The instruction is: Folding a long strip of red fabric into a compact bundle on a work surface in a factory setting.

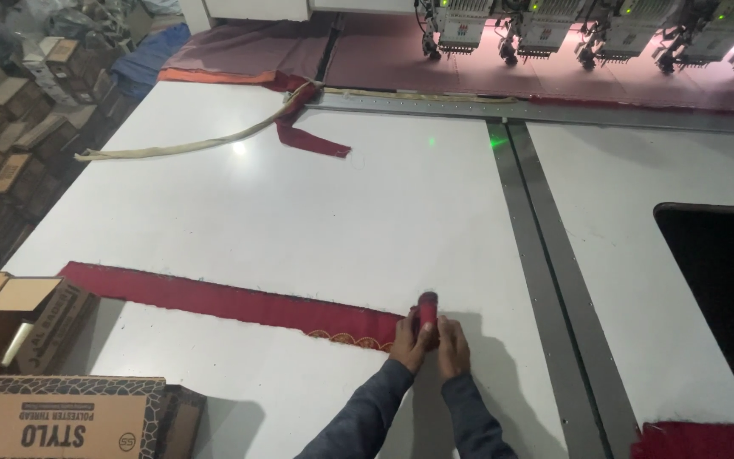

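Observation:
A long dark red fabric strip with gold embroidery near its right end lies flat across the white table. Its right end is wound into a small tight roll. My left hand and my right hand both grip this roll from either side, fingers closed on it, at the near middle of the table. Both forearms wear dark blue-grey sleeves.
Embroidery machine heads with green lights line the far edge over maroon cloth. A cream cord and red scrap lie at the back. Cardboard boxes stand near left. A metal rail and dark opening are on the right.

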